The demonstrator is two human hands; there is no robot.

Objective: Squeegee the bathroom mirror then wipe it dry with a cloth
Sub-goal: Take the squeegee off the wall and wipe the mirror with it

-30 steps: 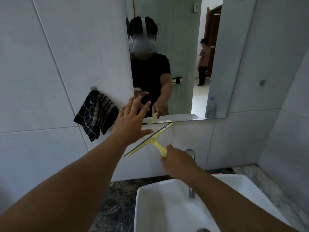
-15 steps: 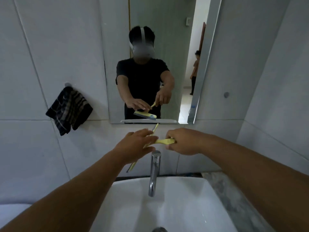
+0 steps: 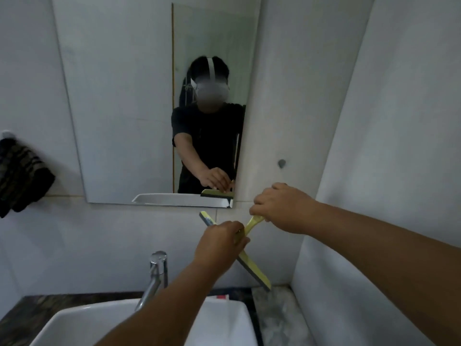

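Note:
A yellow squeegee (image 3: 253, 267) is held just below the mirror's lower right corner, its blade slanting from upper left to lower right. My right hand (image 3: 280, 208) grips its yellow handle. My left hand (image 3: 220, 242) is closed over the middle of the blade head. The tall frameless mirror (image 3: 124, 108) hangs on the white tiled wall and reflects a person in a black shirt. A dark striped cloth (image 3: 21, 176) hangs from a wall hook at the far left, away from both hands.
A white basin (image 3: 82, 318) with a chrome tap (image 3: 156, 275) sits below on a dark marble counter (image 3: 274, 310). A white tiled side wall (image 3: 374, 146) closes in on the right. A small round fitting (image 3: 282, 163) is on the wall right of the mirror.
My left hand went from open in the air to closed on the squeegee's blade. The squeegee's blade has swung round, and the view has shifted right and upward.

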